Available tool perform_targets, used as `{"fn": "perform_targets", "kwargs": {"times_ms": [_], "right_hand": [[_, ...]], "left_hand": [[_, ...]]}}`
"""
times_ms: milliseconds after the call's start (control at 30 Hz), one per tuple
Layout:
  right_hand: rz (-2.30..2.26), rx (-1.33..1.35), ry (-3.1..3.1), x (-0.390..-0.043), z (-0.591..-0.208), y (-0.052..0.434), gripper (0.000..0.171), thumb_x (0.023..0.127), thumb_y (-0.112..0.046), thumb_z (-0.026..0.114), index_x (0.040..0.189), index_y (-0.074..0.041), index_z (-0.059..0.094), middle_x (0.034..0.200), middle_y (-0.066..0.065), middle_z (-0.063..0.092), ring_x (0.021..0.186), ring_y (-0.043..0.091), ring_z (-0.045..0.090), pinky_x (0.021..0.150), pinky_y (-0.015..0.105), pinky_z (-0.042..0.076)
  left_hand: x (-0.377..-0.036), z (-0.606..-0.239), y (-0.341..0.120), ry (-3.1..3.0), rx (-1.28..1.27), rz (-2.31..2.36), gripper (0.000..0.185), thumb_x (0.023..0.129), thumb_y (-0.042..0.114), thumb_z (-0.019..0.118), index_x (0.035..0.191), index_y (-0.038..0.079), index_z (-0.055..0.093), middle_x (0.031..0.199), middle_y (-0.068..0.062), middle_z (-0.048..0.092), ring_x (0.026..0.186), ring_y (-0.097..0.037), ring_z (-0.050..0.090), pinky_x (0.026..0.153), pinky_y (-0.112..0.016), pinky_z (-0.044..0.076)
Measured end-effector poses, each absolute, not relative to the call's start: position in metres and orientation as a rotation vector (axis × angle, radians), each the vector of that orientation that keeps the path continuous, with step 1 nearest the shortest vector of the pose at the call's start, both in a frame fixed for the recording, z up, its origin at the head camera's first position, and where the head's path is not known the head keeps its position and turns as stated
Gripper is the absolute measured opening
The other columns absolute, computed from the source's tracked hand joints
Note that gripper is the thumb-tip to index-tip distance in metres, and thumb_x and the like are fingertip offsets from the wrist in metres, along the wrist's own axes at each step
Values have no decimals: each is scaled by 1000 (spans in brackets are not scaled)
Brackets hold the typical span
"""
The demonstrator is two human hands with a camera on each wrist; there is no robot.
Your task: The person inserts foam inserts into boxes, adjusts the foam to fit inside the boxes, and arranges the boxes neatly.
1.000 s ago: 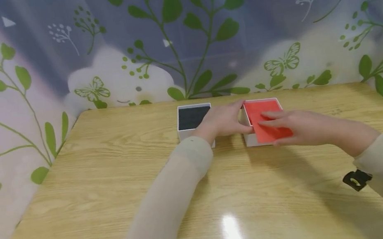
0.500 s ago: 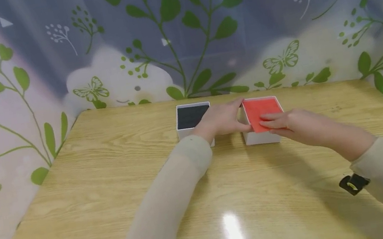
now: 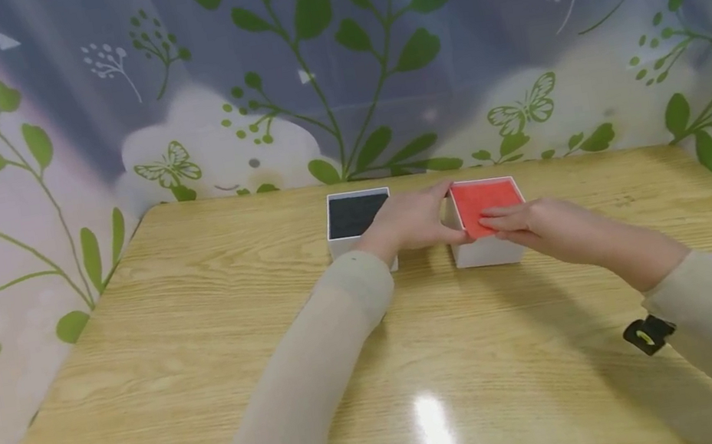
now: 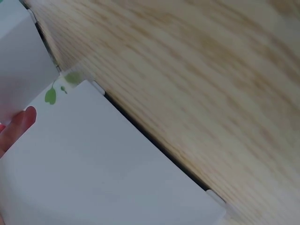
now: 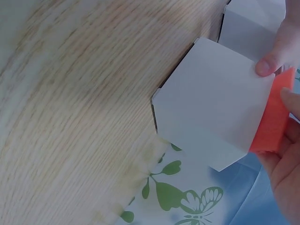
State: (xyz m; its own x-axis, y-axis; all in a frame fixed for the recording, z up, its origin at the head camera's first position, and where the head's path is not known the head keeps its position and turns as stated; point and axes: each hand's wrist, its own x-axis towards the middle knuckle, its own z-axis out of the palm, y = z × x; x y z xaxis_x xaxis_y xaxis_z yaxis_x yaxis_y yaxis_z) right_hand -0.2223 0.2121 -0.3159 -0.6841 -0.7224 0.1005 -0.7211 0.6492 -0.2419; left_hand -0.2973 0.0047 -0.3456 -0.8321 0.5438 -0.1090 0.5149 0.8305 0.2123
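Two white boxes stand side by side at the far middle of the wooden table (image 3: pixel 211 369). The left box (image 3: pixel 355 216) shows a black inside. The right box (image 3: pixel 488 251) has a red sheet (image 3: pixel 488 195) lying flat in its top. My left hand (image 3: pixel 419 221) grips the right box's left side, thumb at its near corner (image 5: pixel 267 65). My right hand (image 3: pixel 524 222) rests straight fingers on the red sheet (image 5: pixel 274 117). In the left wrist view a white box wall (image 4: pixel 108 164) fills the lower left, with one fingertip (image 4: pixel 18 124) beside it.
A curtain with green leaves and butterflies (image 3: pixel 331 63) closes off the back and both sides of the table. A small black clip (image 3: pixel 647 335) sits at my right sleeve. Bare wood (image 3: pixel 135 327) lies left of and in front of the boxes.
The red sheet hung tilted over the box's near edge; it now lies flat within the rim. My right hand slid farther onto the box. My left hand stayed put.
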Motion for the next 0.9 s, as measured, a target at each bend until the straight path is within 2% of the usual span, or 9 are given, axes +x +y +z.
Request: {"fn": "perform_targets", "kwargs": {"times_ms": [500,767,900], "right_hand": [[-441,-1235,2844,-232,-322,212,39,87,-2,62,125,4,56,127,24,52,108,37,56,82,45,49],[-318,-1102,2850,-227,-321,203,45,94,-5,52,136,5,43,136,27,42,119,43,45,93,53,39],[-243,-1095,2871,-222,-322,200,47,92,-2,54,136,8,41,136,30,40,121,44,42,92,54,39]], "left_hand": [[-300,-348,4,2838,854,285,102,72,75,52,151,22,17,143,10,39,121,-10,47,92,-30,40],[-302,-348,0,2875,825,279,100,72,74,54,150,22,19,143,11,39,119,-10,48,92,-31,40],[-301,-350,-1,2846,858,311,101,72,75,52,150,21,18,144,10,39,120,-11,47,93,-32,40]]}}
